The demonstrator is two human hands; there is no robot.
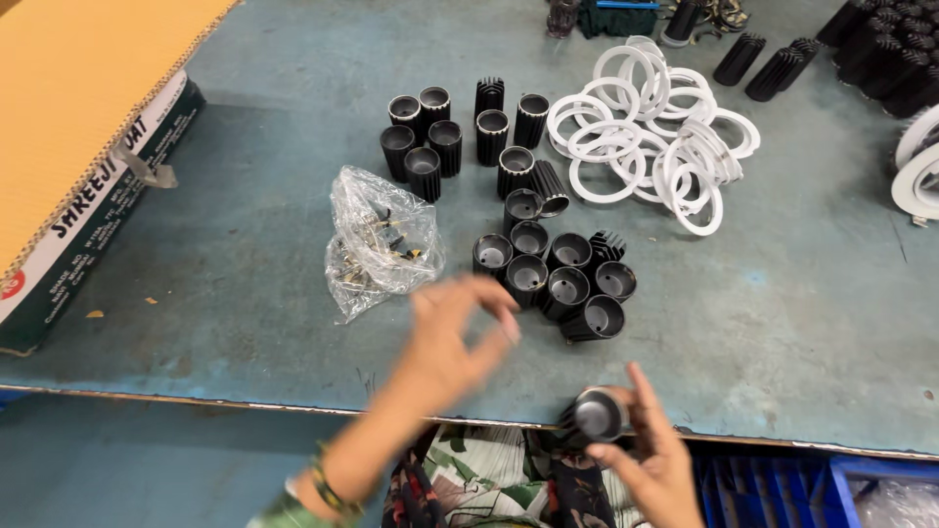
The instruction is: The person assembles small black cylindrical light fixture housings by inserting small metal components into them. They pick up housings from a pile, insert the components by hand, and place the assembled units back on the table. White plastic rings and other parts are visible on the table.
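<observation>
Right grip [641, 455] holds black finned cup [597, 416] past table edge [782, 445].

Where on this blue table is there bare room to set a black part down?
Bare table right of the black housings, below the white rings; also between cardboard box and plastic bag. Crowded around the housings.

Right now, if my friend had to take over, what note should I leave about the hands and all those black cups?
Right hand: holds one black finned cup at the table's near edge, open end up.
Left hand: blurred, above the table, fingers pinched; whether it holds anything is too blurred to tell. It is beside the clear bag of small parts.
On the table: a cluster of black cups ahead of the hands, another group farther back, and a pile of white rings beyond.
Done: one cup picked up.
Left: the remaining cups, untouched.
</observation>
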